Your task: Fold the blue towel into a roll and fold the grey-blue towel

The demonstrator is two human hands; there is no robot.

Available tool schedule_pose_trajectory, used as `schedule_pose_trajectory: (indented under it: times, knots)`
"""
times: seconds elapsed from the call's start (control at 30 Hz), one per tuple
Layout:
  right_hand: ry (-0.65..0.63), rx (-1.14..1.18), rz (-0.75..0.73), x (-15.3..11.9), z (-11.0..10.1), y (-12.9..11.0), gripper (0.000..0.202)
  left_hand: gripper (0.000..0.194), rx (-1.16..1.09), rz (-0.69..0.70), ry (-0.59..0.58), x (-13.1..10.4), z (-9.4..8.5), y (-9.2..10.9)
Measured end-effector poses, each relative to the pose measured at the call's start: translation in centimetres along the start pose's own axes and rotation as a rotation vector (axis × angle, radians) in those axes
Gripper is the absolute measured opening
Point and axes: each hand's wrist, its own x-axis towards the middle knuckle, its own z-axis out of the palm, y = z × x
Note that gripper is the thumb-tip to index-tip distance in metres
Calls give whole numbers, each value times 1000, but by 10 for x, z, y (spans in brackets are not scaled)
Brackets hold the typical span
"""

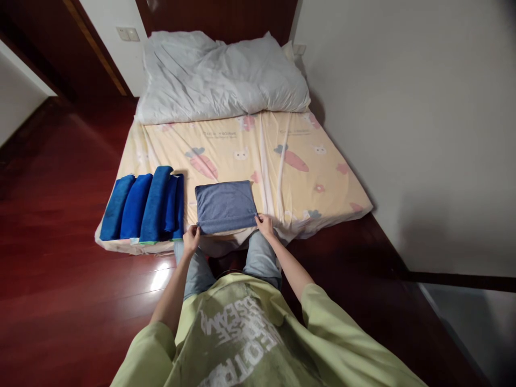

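Note:
A grey-blue cloth (pixel 226 204) lies flat near the front edge of the bed, with a narrow fold along its near side. My left hand (pixel 191 238) pinches its near left corner. At the near right corner, the fingers of my right hand (pixel 265 224) are closed on the same cloth. To the left of it, several rolled or folded blue towels (pixel 155 207) lie side by side, one resting higher than the others.
The bed (pixel 322 188) has a yellow sheet with carrot and rabbit prints. A bulky white quilt (pixel 221 78) lies across its far end. A wall (pixel 423 134) rises on the right, and dark red floor (pixel 52 231) shows on the left.

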Motion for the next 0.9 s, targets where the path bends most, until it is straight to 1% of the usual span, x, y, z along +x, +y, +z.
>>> schedule_pose_trajectory:
  times: [0.13,0.27,0.37,0.43,0.5,0.57,0.6,0.63,0.7,0.77,0.8,0.9]
  knots:
    - [16,-39,34,2,2,-1,43,17,10,-9,15,2,2,2]
    - [39,-84,21,0,4,-3,38,17,75,-13,28,0,2,6]
    - [53,-165,-86,-4,3,-8,35,21,121,-10,20,-5,4,10]
    - [41,-234,-171,-4,0,-11,37,22,144,11,29,-8,5,14]
    - [-16,-302,-265,-2,-4,-13,40,23,205,64,77,-10,3,18]
    - [-120,-357,-400,0,-10,-14,47,23,276,153,110,-11,0,22]
    - [-176,-376,-471,0,-13,-14,51,22,298,209,93,-11,-2,24]
    - [-228,-389,-533,0,-16,-14,54,23,303,269,48,-11,-4,25]
    - [-298,-403,-612,-3,-21,-14,55,28,284,400,-93,-9,-8,26]
    - [-318,-407,-631,-7,-25,-13,52,34,260,510,-213,-8,-9,24]
    - [-315,-407,-628,-9,-27,-13,50,37,255,544,-245,-8,-8,23]
    - [-306,-410,-610,-14,-29,-12,48,43,263,567,-271,-10,-5,19]
